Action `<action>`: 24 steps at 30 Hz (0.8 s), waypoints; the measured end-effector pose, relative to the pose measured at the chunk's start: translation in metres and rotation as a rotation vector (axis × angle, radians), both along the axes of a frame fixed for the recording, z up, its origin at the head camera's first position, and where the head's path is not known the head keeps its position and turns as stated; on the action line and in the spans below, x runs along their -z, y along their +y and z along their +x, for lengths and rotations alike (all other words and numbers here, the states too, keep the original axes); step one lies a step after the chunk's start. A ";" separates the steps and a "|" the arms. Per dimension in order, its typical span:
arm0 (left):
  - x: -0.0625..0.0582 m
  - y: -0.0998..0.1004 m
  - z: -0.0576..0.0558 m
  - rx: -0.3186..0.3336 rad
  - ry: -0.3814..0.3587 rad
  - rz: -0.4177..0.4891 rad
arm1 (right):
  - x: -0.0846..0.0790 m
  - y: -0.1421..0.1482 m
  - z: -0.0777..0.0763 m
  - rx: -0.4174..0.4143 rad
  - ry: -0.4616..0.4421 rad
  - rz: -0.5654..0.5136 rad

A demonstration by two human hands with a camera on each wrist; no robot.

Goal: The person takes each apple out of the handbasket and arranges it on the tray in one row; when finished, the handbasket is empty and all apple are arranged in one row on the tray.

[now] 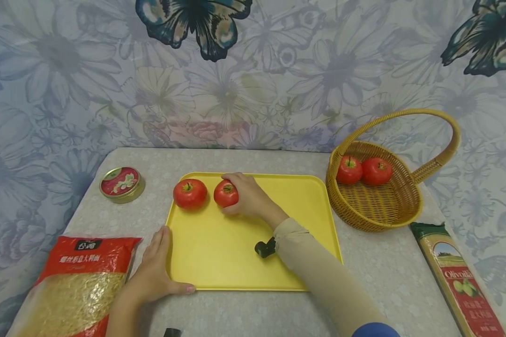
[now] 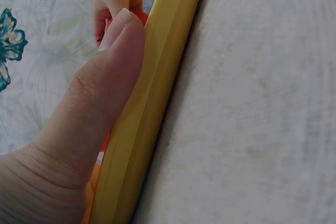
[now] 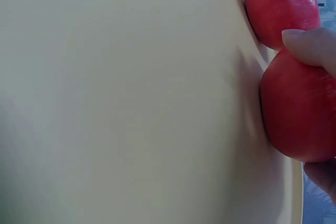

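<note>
My right hand [image 1: 249, 196] curls its fingers and thumb round a red apple [image 1: 225, 194] at the back of the yellow tray [image 1: 236, 252]. Just left of it, in the tray's back left corner, is a second, larger-looking apple [image 1: 190, 194]. In the right wrist view, the held apple [image 3: 299, 108] sits close beside the other apple [image 3: 281, 9], with my thumb across its upper side. My left hand [image 1: 153, 271] rests against the tray's front left corner, its fingers along the left side. The left wrist view shows the thumb [image 2: 105, 82] lying straight against the tray's yellow rim [image 2: 152, 98].
A wicker basket [image 1: 375, 220] with a tall handle holds two red apples [image 1: 376, 171] at the right back. Near the table's left edge are a round tin [image 1: 122, 185] and a red-topped pasta bag [image 1: 84, 276]. A long Olivoila pasta pack [image 1: 459, 281] lies at the right.
</note>
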State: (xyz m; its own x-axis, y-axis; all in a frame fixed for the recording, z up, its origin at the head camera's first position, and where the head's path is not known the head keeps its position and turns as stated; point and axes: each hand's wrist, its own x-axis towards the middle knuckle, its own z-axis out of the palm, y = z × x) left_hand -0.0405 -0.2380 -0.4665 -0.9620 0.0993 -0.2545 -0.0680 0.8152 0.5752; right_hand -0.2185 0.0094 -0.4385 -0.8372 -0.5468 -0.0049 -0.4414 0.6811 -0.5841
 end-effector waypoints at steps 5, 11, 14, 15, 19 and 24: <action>-0.002 0.001 0.001 0.009 0.020 0.007 | 0.002 0.000 0.000 0.015 -0.044 -0.030; -0.003 0.002 0.002 0.005 0.005 0.002 | 0.004 -0.002 0.000 0.016 -0.062 -0.054; -0.002 0.002 0.000 -0.002 -0.009 -0.004 | 0.005 -0.001 0.001 0.013 -0.064 -0.049; -0.002 0.002 0.000 -0.003 -0.011 -0.004 | 0.004 0.000 0.002 0.010 -0.067 -0.044; -0.001 0.002 -0.001 -0.009 -0.015 -0.007 | 0.000 0.008 0.006 -0.009 -0.072 -0.044; 0.000 0.001 0.000 -0.003 -0.005 0.001 | -0.014 0.029 0.013 -0.025 -0.006 -0.055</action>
State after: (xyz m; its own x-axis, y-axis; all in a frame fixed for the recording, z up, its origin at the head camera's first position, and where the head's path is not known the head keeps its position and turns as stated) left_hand -0.0407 -0.2367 -0.4662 -0.9611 0.0963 -0.2590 -0.0735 0.8143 0.5757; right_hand -0.2054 0.0385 -0.4245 -0.8236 -0.5667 0.0214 -0.4543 0.6367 -0.6231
